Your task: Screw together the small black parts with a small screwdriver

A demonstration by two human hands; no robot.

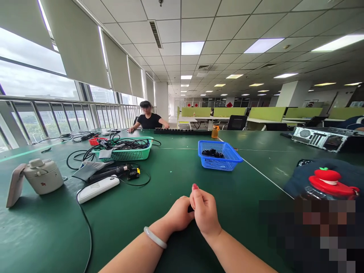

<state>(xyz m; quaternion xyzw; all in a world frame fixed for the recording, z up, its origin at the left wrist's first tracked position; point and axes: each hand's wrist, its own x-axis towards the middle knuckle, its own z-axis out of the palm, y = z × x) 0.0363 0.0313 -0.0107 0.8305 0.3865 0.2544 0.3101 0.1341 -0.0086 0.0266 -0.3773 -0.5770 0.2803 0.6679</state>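
Your left hand [179, 213] and right hand [204, 211] meet over the green table [159, 227], low in the middle of the view, fingers curled and pressed together. Between them you pinch a small dark item [190, 208]; only a sliver shows between the fingers, too little to tell what it is, and I cannot tell which hand carries the hold. Your right thumb points up, its nail red. A pale bangle [155, 237] sits on your left wrist. Straight ahead, well apart from your hands, stands a blue basket [220, 162] with dark pieces [212, 153] in it. To the left of it a green basket [127, 153] holds a tangle of cables. Nearer you on the left lie a white device [98, 189], a black cable [85, 223] running from it toward you, and a grey pouch [90, 168]. At the far left sits a cream pot [42, 175]. At your right, a bottle with a red apple lid [330, 181] stands by a dark cloth. Across the table a person [148, 118] in black sits with both hands on the top, near a long black strip [182, 132].
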